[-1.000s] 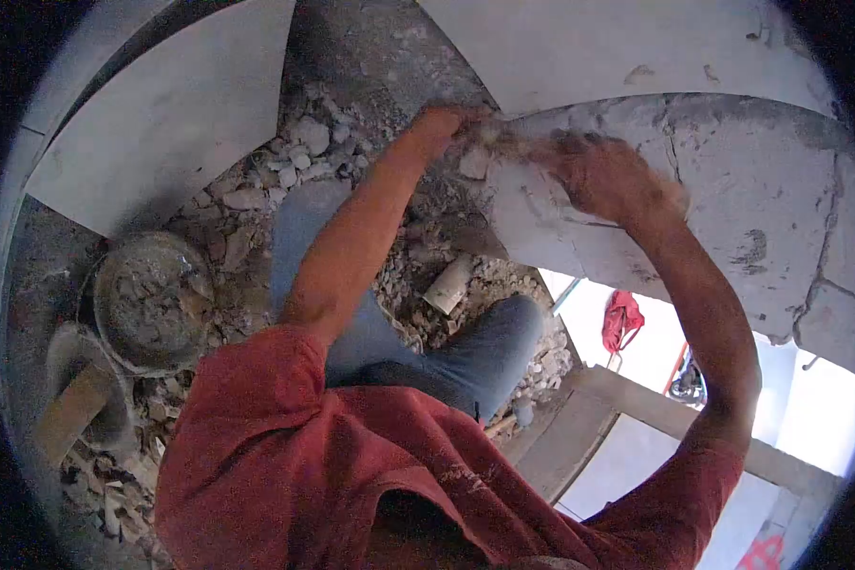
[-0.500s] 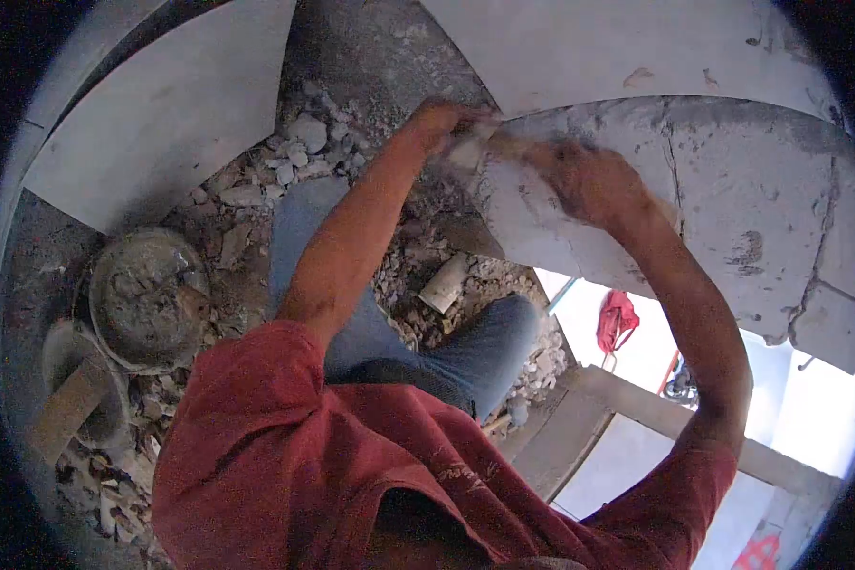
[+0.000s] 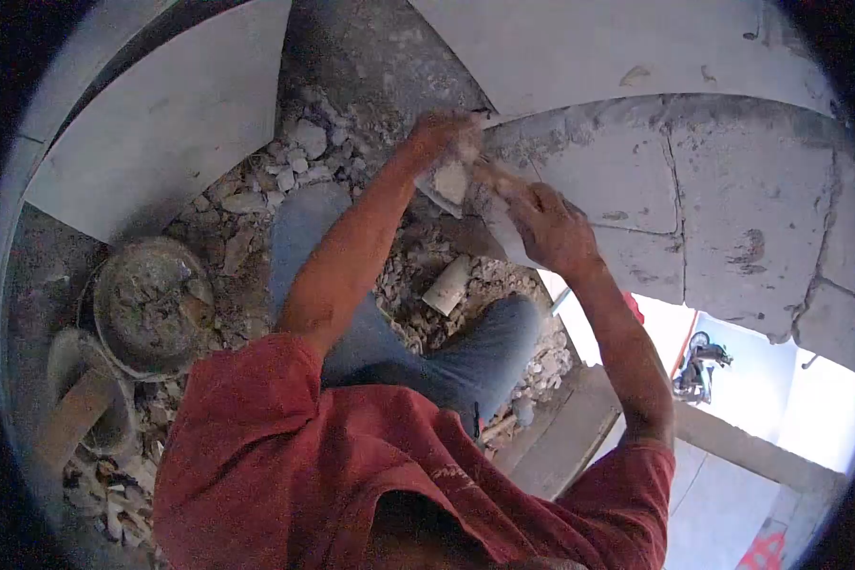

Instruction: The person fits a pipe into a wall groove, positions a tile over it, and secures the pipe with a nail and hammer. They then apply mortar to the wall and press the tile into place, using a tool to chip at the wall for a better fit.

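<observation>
My right hand [image 3: 556, 233] is closed round the handle of a trowel [image 3: 449, 182]. The pale blade looks loaded with mortar and lies by the near end of a grey block wall [image 3: 731, 199]. My left hand [image 3: 442, 136] is up at the wall's top corner, just above the blade. Its fingers are blurred and partly hidden, so I cannot see whether they hold anything. Dark joints and smears of mortar show across the wall face.
To the left stands a round bucket [image 3: 152, 304] of grey mix, beside a second container [image 3: 90, 389] with a board-like piece in it. Rubble [image 3: 304, 142] covers the floor round my legs. A pale broken pipe-like piece [image 3: 446, 285] lies there. A motorcycle [image 3: 701, 366] shows beyond the opening.
My right hand and the trowel have moved left and down from the wall face to its near end. My left hand has shifted only slightly. The red object in the opening is now mostly hidden.
</observation>
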A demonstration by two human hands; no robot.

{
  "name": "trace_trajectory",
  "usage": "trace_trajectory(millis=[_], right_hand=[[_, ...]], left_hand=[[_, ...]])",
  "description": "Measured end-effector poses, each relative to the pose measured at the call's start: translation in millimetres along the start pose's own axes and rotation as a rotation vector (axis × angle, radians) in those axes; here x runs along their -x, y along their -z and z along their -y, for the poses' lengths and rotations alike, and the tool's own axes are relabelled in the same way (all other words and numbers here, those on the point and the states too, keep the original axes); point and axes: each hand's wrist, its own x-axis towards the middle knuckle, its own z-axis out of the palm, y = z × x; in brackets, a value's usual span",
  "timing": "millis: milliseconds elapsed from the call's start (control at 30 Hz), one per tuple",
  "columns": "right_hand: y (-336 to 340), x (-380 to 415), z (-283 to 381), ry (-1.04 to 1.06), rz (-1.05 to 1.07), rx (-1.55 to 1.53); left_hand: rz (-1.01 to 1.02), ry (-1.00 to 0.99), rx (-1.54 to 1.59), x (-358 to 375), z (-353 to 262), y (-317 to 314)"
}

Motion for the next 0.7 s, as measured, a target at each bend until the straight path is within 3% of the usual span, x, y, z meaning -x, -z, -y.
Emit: trace_trajectory(millis=[67,100,133,200,233,300,333,400,433,500,533,600,633,700], right_hand=[[-11,1,-1,0.011,-0.058,-0.047],[-19,-3,-5,-0.125,-0.014,-0.039],[-24,-2,-7,-0.265,0.032,-0.031],[-23,-4,-1,-0.185,-0.042,-0.065],[-23,0,4,-0.110,-0.094,-0.105],[-38,4,-4,-0.088,-0.109,-0.077],[-45,8,-6,-0.069,-0.124,-0.046],[-42,3,-6,-0.150,-0.105,-0.060],[-40,-1,-7,-0.223,-0.084,-0.073],[-33,3,-1,-0.175,-0.109,-0.095],[-33,9,4,-0.133,-0.127,-0.119],[-37,1,-1,-0.206,-0.094,-0.099],[-37,-1,-4,-0.278,-0.069,-0.073],[-40,2,-4,-0.272,-0.036,-0.076]], left_hand=[[0.040,-0.049,0.169,-7,17,-3],[0.079,-0.103,0.341,-10,23,-3],[0.082,-0.099,0.338,-10,30,-1],[0.145,-0.252,0.057,-5,20,-1],[0.141,-0.243,0.054,-2,16,-1],[0.031,0.027,0.055,-14,19,7],[0.031,0.035,0.053,-16,24,9],[0.073,-0.667,-0.625,-24,34,13],[0.076,-0.672,-0.629,-28,38,17],[0.289,-0.120,0.408,-14,27,9],[0.281,-0.112,0.412,-11,25,7],[0.176,-0.093,0.044,-14,15,0],[0.184,-0.091,0.042,-6,17,-5],[0.199,-0.606,0.189,30,-6,-29]])
